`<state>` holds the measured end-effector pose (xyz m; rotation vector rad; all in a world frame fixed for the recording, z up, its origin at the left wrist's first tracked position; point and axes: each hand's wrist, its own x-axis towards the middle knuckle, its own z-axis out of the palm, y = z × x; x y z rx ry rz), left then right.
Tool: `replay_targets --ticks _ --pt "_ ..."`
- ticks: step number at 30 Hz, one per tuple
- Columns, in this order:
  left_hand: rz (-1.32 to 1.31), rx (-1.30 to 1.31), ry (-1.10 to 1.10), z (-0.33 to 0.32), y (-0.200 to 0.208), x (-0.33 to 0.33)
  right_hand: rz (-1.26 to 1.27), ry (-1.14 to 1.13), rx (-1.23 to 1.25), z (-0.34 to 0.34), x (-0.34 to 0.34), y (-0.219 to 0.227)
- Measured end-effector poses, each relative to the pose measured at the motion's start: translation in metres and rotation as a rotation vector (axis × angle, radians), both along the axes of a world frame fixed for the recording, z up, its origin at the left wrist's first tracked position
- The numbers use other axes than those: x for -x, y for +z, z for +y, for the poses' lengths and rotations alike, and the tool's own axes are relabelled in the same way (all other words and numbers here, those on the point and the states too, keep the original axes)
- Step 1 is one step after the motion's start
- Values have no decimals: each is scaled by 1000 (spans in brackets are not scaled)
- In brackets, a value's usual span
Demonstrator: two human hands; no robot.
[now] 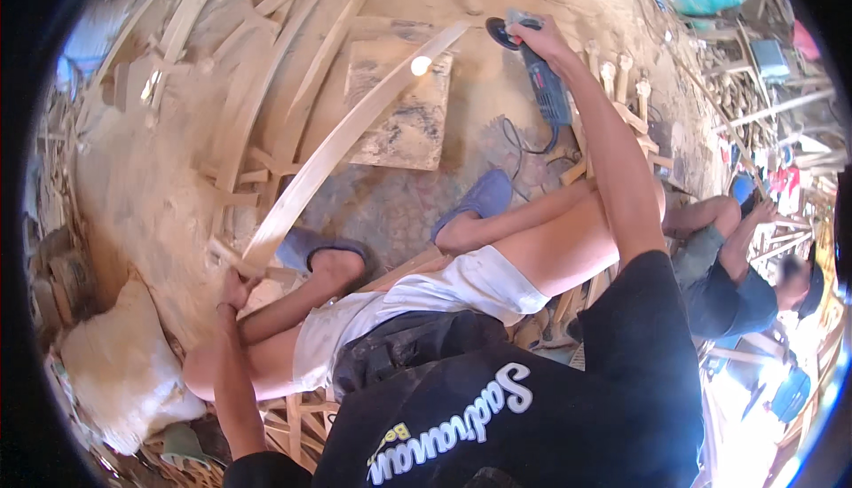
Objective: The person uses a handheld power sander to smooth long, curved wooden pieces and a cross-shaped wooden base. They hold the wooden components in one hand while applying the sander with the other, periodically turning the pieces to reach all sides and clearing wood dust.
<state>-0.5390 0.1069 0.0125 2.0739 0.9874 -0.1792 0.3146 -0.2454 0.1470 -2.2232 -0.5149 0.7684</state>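
Note:
My left hand (pixel 234 293) is closed round the handle of a long, curved wooden sword (pixel 311 175), just below its crosspiece. The pale blade slants up and to the right, and its upper part lies over a flat, worn wooden board (pixel 397 137). A bright round spot of light falls near the blade's far end. At the upper right, my right hand (pixel 541 40) grips a blue angle grinder (pixel 544 89) by its head end. The grinder's dark disc (pixel 500 34) is apart from the blade's tip, a short way to its right. Whether the disc spins cannot be told.
Several more curved wooden pieces (pixel 266 98) lie on the dusty floor to the left. The grinder's black cord (pixel 524 146) loops beside my blue shoe (pixel 475 200). A pale sack (pixel 124 368) sits at lower left. Another person (pixel 728 284) sits close on my right.

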Motion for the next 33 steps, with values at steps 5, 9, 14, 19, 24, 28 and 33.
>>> replay_targets --ticks 5,9,14,19,24,28,33 --pt "99 -25 218 -23 40 -82 -401 104 37 29 132 53" --pt "336 -247 89 -31 58 -140 -410 395 -18 56 257 94" --pt "359 -122 117 -52 79 -164 -351 685 121 90 379 105" --pt "259 -317 11 -56 64 -139 -362 948 125 125 450 108" --pt "301 -255 86 -60 62 -151 -383 1030 79 140 472 89" --pt "338 -224 107 -56 58 -146 -408 1059 50 147 483 81" --pt "305 -347 -62 -59 59 -145 -418 1060 29 147 482 78"
